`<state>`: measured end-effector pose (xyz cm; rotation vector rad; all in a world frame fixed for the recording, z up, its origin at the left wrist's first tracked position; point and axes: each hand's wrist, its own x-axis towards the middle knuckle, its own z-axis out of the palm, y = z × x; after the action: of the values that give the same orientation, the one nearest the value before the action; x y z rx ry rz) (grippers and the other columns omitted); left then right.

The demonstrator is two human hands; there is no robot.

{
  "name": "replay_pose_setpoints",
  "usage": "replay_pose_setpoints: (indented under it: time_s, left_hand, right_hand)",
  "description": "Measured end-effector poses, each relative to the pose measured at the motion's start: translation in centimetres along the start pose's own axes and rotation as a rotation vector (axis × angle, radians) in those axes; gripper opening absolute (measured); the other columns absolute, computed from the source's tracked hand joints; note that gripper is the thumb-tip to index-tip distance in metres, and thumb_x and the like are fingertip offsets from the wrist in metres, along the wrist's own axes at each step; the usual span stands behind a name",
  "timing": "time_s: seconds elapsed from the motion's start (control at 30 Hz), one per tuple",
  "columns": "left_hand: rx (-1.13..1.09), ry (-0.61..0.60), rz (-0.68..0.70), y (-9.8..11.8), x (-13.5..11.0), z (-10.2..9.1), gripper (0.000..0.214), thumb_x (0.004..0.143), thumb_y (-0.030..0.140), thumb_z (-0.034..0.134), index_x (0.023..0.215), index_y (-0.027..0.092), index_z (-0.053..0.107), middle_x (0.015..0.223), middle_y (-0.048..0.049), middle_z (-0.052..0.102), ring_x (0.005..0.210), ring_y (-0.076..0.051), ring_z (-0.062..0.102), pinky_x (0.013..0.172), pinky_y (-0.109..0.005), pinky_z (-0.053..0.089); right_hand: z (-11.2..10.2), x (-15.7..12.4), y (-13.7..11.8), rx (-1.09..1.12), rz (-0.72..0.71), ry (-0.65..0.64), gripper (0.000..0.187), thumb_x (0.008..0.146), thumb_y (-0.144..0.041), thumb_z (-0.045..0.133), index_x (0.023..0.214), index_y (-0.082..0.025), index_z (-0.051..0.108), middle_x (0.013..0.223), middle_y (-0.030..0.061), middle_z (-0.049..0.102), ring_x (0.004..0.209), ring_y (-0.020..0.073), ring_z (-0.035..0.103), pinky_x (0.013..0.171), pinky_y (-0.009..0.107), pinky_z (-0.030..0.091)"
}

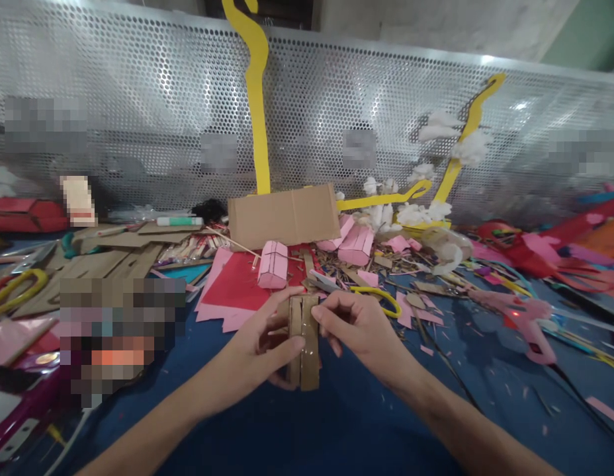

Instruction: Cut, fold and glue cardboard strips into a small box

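Both my hands hold a small brown cardboard piece made of folded strips, upright above the blue table. My left hand wraps round its left side, thumb and fingers closed on it. My right hand pinches its top right edge with fingers curled. Just beyond lie a pink paper box on red paper, and yellow-handled scissors near my right hand.
A folded cardboard panel stands behind, with tall yellow paper shapes and white cotton tufts against a perforated metal screen. Cardboard scraps, a marker, pink scissors and paper clutter cover the table's sides.
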<state>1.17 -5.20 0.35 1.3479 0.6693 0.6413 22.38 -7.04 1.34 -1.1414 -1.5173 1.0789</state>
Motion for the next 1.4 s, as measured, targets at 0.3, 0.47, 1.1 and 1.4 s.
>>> replay_pose_setpoints:
  time_s: [0.3, 0.47, 1.1, 1.4]
  left_hand:
    - [0.049, 0.016, 0.02, -0.4, 0.1, -0.1, 0.064, 0.097, 0.041, 0.066, 0.152, 0.047, 0.035, 0.133, -0.0096, 0.062, 0.11, -0.033, 0.072, 0.066, -0.036, 0.069]
    - [0.051, 0.03, 0.021, -0.4, 0.1, -0.1, 0.064, 0.096, 0.042, 0.066, 0.152, 0.046, 0.035, 0.133, -0.01, 0.062, 0.11, -0.033, 0.072, 0.063, -0.034, 0.069]
    - [0.031, 0.189, 0.023, 0.1, 0.2, -0.3, 0.062, 0.095, 0.049, 0.065, 0.149, 0.039, 0.035, 0.122, -0.0089, 0.068, 0.078, -0.022, 0.076, 0.056, -0.033, 0.066]
    - [0.034, 0.289, 0.02, 0.1, 0.8, -0.5, 0.063, 0.092, 0.052, 0.068, 0.142, 0.021, 0.044, 0.126, -0.0173, 0.066, 0.077, -0.021, 0.073, 0.049, -0.027, 0.061]
  right_hand:
    - [0.0, -0.1, -0.3, -0.055, -0.031, -0.015, 0.032, 0.094, -0.043, 0.067, 0.072, -0.02, 0.062, 0.06, -0.0049, 0.056, 0.045, 0.0078, 0.049, 0.045, 0.022, 0.041]
    - [0.2, -0.1, -0.2, -0.062, -0.033, -0.012, 0.03, 0.096, -0.042, 0.065, 0.076, -0.02, 0.061, 0.062, -0.0053, 0.055, 0.045, 0.0077, 0.049, 0.045, 0.022, 0.04]
    - [-2.2, 1.0, 0.9, -0.281, -0.054, 0.136, 0.027, 0.099, -0.039, 0.057, 0.079, -0.02, 0.058, 0.069, -0.0039, 0.049, 0.06, 0.0123, 0.049, 0.054, 0.025, 0.037]
    - [-1.6, 0.8, 1.0, -0.462, -0.189, 0.199, 0.013, 0.097, -0.031, 0.061, 0.101, -0.02, 0.066, 0.092, 0.0052, 0.071, 0.079, 0.0197, 0.065, 0.072, 0.032, 0.051]
